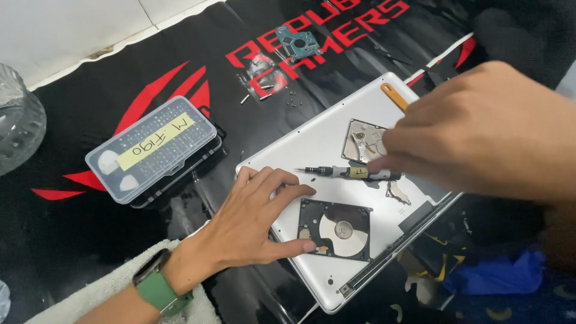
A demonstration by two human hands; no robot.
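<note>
1. Your left hand (pixel 252 219), wearing a green-strapped wristwatch (pixel 157 283), is resting spread and unclenched on the closed silver laptop (pixel 312 141), thumb tip touching the near left edge of the opened black hard drive with its bare silver platter (pixel 336 229); it is bracing the drive rather than grasping it.

2. Your right hand (pixel 480 129) is reaching in from the right, its fingertips pinching the rear end of the slim black precision screwdriver with a yellow label band (pixel 351 173). The tool is lying almost level above the laptop, its tip pointing left, between the drive and the silver drive cover plate (pixel 363 141) farther back.

3. The drive is sitting on the near part of the laptop, just right of your left hand; a small silver bracket piece (pixel 398 193) is lying just beyond it to the right.

4. An orange plastic pry tool (pixel 394 96) is poking out at the laptop's far edge, partly hidden by your right hand.

5. To the left, a clear-lidded plastic case of screwdriver bits with a yellow paper label (pixel 153 149) is sitting on the black desk mat with red graphics (pixel 120 90).

6. At the far side, a small green circuit board (pixel 297 43) and loose small screws (pixel 264 89) are lying on the mat.

7. A clear glass vessel (pixel 18 123) is standing at the far left edge.
</note>
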